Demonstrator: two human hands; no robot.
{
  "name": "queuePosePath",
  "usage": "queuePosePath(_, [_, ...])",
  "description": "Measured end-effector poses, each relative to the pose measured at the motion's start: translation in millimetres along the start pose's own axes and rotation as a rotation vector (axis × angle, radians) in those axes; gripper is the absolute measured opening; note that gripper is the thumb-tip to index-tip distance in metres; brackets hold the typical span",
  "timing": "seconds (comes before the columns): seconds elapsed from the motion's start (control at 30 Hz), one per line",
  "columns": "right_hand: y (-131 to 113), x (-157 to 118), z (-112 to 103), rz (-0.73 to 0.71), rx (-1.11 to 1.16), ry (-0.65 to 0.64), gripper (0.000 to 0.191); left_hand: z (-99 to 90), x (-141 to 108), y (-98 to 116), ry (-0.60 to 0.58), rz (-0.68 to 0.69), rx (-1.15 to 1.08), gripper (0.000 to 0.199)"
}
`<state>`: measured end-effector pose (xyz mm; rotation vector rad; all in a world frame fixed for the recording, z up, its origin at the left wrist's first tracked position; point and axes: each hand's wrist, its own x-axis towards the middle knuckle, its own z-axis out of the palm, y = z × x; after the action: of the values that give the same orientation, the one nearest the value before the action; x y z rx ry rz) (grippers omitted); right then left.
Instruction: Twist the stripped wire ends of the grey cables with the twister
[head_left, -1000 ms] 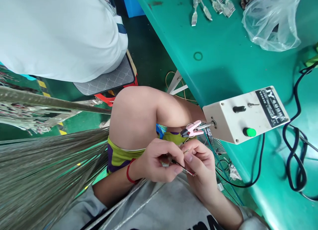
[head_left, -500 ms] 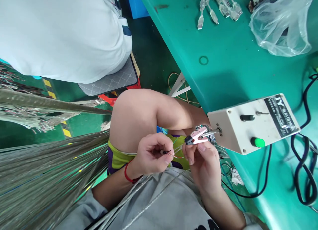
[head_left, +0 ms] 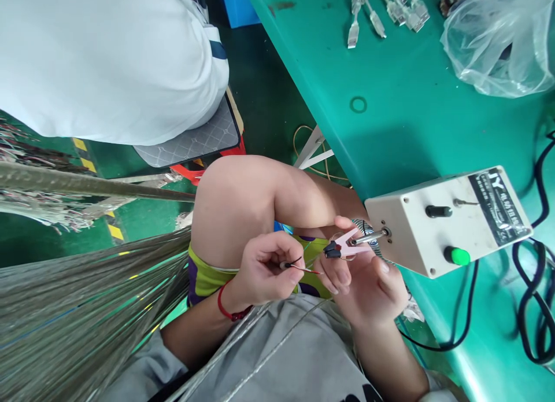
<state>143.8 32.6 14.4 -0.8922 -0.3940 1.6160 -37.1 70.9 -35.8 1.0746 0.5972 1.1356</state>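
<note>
My left hand [head_left: 269, 269] is closed in a pinch on the stripped end of a cable, from which thin red, white and black wires [head_left: 310, 269] stick out to the right. My right hand [head_left: 368, 289] lies palm up around a pink spring clip [head_left: 347, 244] with black tips, its thumb and fingers apart. The clip's jaws point left, toward the wire ends, without touching them. A metal shaft [head_left: 372, 237] joins the clip to a white machine box [head_left: 405, 237]. Whether my right fingers touch the clip I cannot tell.
The box, with a green button [head_left: 458, 255] and black knob [head_left: 439, 211], stands on a green table [head_left: 312, 49]. USB cables [head_left: 403, 11] and a plastic bag [head_left: 498, 49] lie farther back. Many grey cables [head_left: 108, 309] hang at left. A person in white [head_left: 113, 61] sits nearby.
My right hand has opened from around the clip and moved slightly right and down, its thumb now away from the clip. The clip has turned a little. My left hand stays nearly still with the wires.
</note>
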Motion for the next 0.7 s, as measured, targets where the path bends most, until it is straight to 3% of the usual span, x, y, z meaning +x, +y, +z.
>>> queuePosePath(0.37, [16, 9, 2, -0.130, -0.130, 0.161, 0.049, 0.1, 4, 3, 0.047, -0.033, 0.067, 0.038])
queuePosePath(0.53, [22, 11, 3, -0.215, -0.154, 0.230, 0.046, 4.1, 10, -3, 0.140, 0.042, 0.054, 0.029])
queuePosePath(0.7, [24, 12, 4, -0.212, -0.145, 0.237, 0.045, 7.5, 15, -3, 0.132, 0.143, 0.083, 0.022])
